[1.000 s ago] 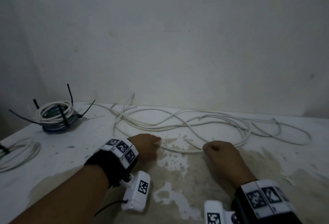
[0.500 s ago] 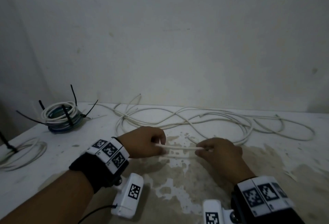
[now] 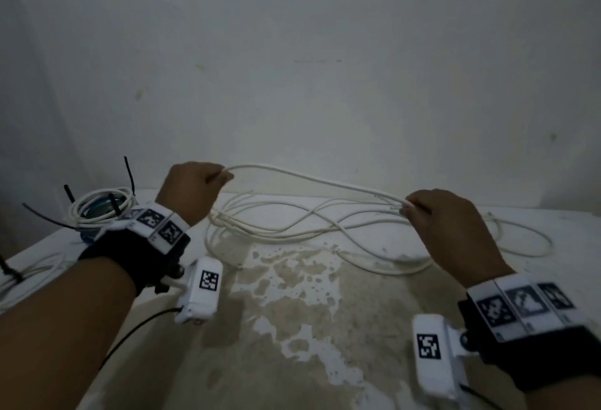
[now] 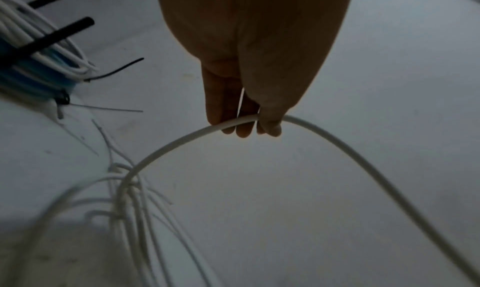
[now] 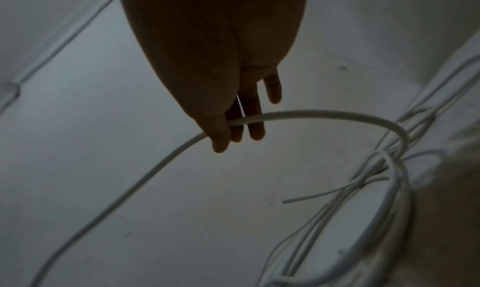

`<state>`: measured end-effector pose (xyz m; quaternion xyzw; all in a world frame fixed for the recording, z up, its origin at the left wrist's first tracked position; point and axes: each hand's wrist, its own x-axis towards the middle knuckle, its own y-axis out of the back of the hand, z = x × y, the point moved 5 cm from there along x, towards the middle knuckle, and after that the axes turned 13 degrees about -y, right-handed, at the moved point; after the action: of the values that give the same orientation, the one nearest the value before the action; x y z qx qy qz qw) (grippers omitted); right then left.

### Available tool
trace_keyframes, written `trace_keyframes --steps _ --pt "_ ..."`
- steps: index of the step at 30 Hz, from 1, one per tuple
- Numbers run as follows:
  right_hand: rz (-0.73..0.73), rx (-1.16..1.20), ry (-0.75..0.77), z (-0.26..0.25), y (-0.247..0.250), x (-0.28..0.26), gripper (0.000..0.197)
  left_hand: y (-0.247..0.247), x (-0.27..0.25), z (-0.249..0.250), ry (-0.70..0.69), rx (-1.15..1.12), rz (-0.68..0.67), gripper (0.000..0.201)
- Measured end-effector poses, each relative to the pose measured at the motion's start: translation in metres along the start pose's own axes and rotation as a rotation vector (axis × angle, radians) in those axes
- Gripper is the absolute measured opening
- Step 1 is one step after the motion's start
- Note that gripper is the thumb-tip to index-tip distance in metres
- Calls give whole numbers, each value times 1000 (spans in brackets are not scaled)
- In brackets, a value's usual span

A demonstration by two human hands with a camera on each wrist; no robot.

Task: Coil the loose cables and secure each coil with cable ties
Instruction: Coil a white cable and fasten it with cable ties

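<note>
While most cable [image 3: 325, 230] lies tangled far on the table [image 3: 325, 328], left hand [image 3: 192, 188] and right hand [image 3: 455, 230] each pinch one raised span — first loop forming; next, join hands.

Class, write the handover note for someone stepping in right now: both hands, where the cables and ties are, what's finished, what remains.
Left hand and right hand each pinch the same white cable, a span lifted between them above the table.
The rest of that cable lies in a loose tangle on the table.
Done: a tied coil with black cable ties at far left.
Left: coil this cable, then tie it.
</note>
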<state>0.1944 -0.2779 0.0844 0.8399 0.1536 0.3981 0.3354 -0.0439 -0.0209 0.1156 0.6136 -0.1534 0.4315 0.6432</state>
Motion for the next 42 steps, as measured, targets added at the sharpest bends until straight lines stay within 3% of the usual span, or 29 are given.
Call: trace_keyframes --steps 4,7,15,18,27,30,34,37,38,40,42 --pt "-266 -222 -203 45 -17 12 36 19 13 -13 233 -384 248 17" --pt "-325 -193 -274 61 -15 10 30 34 19 -10 319 -583 355 17" --pt "272 320 -99 24 60 28 28 32 17 28 307 -723 356 14" --pt "412 330 11 3 91 33 29 21 6 35 346 -778 324 17" --pt "385 161 83 -29 125 33 22 0 -7 59 519 -1029 386 23" --pt "296 112 25 -30 125 32 22 -8 -10 63 562 -1038 351 19" --pt "86 132 -91 -28 107 27 22 -28 -15 72 636 -950 29 21" --pt "56 278 -103 -35 100 14 15 -32 -18 86 605 -669 -189 61" --pt "58 251 -77 -40 98 10 14 -27 -17 95 550 -564 -197 66" --pt "48 152 -16 -54 91 0 18 -17 -9 117 404 -530 -113 49" --pt "16 104 22 -68 82 -11 26 -11 -4 141 382 -811 -54 39"
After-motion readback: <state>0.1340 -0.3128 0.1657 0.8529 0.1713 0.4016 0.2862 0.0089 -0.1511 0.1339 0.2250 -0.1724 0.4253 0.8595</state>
